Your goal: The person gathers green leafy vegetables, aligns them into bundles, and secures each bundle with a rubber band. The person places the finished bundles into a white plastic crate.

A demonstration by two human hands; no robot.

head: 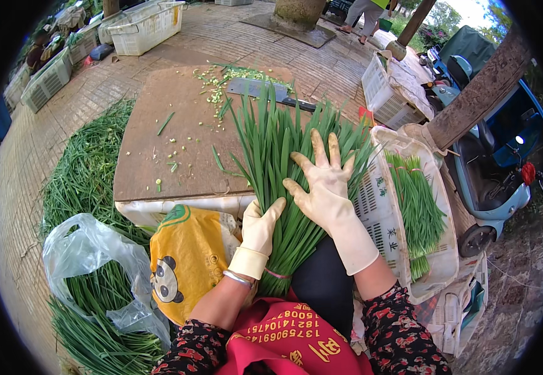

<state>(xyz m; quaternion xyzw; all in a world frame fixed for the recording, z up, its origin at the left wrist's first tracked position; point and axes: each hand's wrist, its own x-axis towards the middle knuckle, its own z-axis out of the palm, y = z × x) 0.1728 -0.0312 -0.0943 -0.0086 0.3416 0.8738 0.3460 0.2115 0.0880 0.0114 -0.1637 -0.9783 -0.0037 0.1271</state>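
A large bundle of garlic chives (276,164) lies across my lap and the near right part of a brown board (182,140), tied near its lower end with a pink band. My left hand (258,229), in a cream rubber glove, holds the bundle's left side, thumb on top. Gloved too, my right hand (323,183) rests on the leaves with its fingers spread and stained brown. On the board's far side a cleaver (258,89) lies flat, its dark handle to the right, among chopped stem bits (217,91).
At left are a heap of loose greens (91,164), a clear plastic bag (93,243) and a yellow sack (191,258). A white crate (449,262) with tied chives stands at right, before a wooden post (480,89) and blue scooter (491,187). A person (369,14) stands far off.
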